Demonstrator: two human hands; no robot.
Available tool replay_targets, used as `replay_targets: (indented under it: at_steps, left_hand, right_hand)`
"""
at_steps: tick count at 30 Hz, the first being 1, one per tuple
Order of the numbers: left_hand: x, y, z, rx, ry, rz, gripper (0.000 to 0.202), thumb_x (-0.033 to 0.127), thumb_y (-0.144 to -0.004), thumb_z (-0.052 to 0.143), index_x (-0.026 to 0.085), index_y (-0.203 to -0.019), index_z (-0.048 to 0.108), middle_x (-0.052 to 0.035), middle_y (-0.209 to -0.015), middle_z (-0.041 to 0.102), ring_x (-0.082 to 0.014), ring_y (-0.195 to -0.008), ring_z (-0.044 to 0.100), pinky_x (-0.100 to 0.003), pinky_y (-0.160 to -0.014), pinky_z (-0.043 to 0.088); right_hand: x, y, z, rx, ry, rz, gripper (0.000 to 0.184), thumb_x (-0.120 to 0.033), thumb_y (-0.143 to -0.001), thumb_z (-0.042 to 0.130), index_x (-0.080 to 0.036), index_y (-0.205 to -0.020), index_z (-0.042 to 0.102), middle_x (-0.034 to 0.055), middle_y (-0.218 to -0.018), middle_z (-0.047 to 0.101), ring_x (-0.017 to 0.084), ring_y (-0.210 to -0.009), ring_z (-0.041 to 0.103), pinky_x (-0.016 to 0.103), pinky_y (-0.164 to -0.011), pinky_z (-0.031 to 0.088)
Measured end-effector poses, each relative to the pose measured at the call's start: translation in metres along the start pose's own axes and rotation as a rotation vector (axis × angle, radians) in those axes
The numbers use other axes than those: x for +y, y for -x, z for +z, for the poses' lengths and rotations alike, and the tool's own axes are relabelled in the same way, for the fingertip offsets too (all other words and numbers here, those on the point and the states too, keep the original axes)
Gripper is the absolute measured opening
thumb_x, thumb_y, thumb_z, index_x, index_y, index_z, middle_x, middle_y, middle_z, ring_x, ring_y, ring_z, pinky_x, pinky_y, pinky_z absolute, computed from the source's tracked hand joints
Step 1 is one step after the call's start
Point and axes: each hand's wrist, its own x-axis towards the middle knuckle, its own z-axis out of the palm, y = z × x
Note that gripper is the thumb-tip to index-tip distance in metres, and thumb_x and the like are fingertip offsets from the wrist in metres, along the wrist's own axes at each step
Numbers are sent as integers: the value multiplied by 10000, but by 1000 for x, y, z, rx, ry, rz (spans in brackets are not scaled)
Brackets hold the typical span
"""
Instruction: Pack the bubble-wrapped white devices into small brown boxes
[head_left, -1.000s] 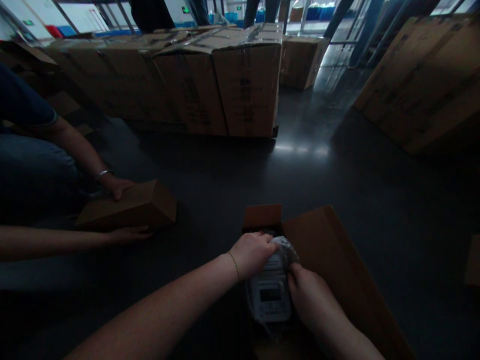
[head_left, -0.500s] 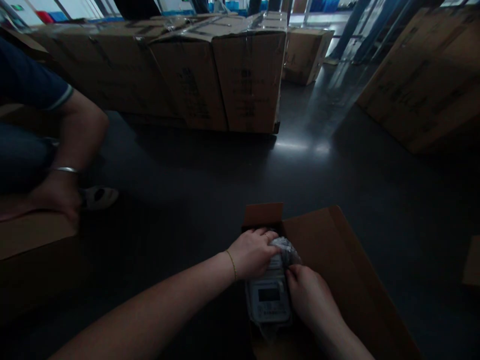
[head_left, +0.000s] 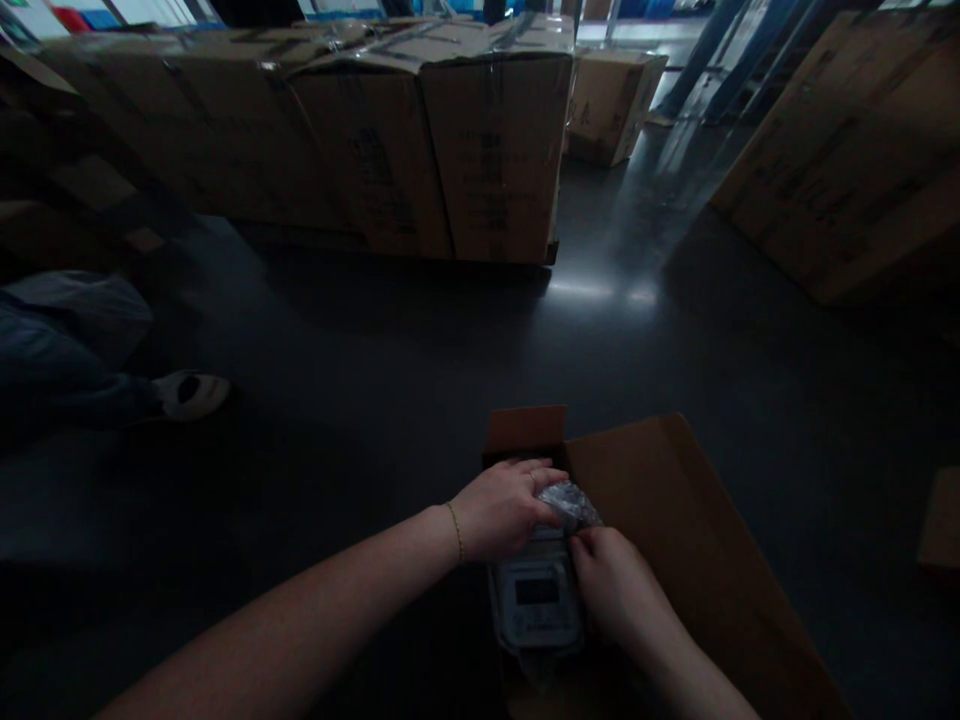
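An open cardboard box (head_left: 656, 500) stands at the bottom centre, its large flap spread to the right. Inside it lies a white electricity meter (head_left: 537, 612) with a dark display, wrapped in a clear plastic bag (head_left: 571, 503) that bunches up near its far end. My left hand (head_left: 510, 508) reaches in from the left, fingers and thumb closed around the bagged meter's far part; some fingertips are hidden. On the right side, my right hand (head_left: 619, 580) is closed, thumb and forefinger pinching at the bag's edge. What lies beneath the meter is hidden.
Large taped cartons (head_left: 495, 160) stand in a row across the floor (head_left: 420, 360). Another big carton (head_left: 847, 160) is at the right, and a smaller one (head_left: 611, 105) behind. At the left edge show a person's leg and shoe (head_left: 193, 394). A box corner (head_left: 941, 520) shows at far right.
The co-worker's arm and the carton under their hand have left the view at the left. My hands have shifted only slightly and stay on the bagged meter.
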Motion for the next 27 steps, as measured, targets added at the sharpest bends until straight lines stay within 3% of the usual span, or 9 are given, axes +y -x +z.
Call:
replay_targets:
  at_steps: [5,11,14,16,20,27]
  left_hand:
    - [2,-7,5,21,-23,15,242,264,-760,501,338,-977,579,2,-1353,282,-233,-1210,290,-449,-955,289]
    - [-2,-15,2,6,-54,78,115,325,-771,529,312,-831,626,45,-1347,293,-204,-1261,197,-428,-977,273]
    - [-3,-19,1,-4,-116,172,100,290,-771,541,288,-821,627,46,-1349,292,-205,-1281,144,-431,-1005,246]
    - [-3,-19,1,17,-182,273,127,255,-799,504,270,-845,622,48,-1340,311,-206,-1286,128,-437,-1038,201]
    - [-2,-8,-2,151,-296,400,217,221,-857,397,252,-984,570,55,-1258,427,-191,-1273,179,-432,-1085,133]
    - [8,30,-27,132,-362,482,158,173,-835,437,192,-911,575,26,-1054,582,-181,-1210,310,-406,-1096,135]
  right_hand:
    - [2,2,4,10,-67,-82,315,-252,-833,327,-161,-735,613,84,-736,648,163,-678,595,214,-563,362]
    - [2,16,8,77,-64,-143,268,-244,-845,320,-186,-771,572,56,-726,638,159,-665,593,226,-563,350]
    - [6,30,10,130,-14,-166,229,-292,-844,356,-202,-799,562,36,-720,635,154,-649,593,221,-546,355]
    - [9,38,15,96,79,-280,191,-282,-818,421,-232,-930,567,30,-779,643,158,-682,602,215,-555,372]
    - [12,44,28,-6,351,-476,515,-201,-742,529,-334,-1222,400,41,-899,643,198,-705,619,251,-562,414]
    - [5,45,32,63,408,-449,527,-251,-733,559,-336,-1227,397,36,-818,656,204,-645,622,251,-514,409]
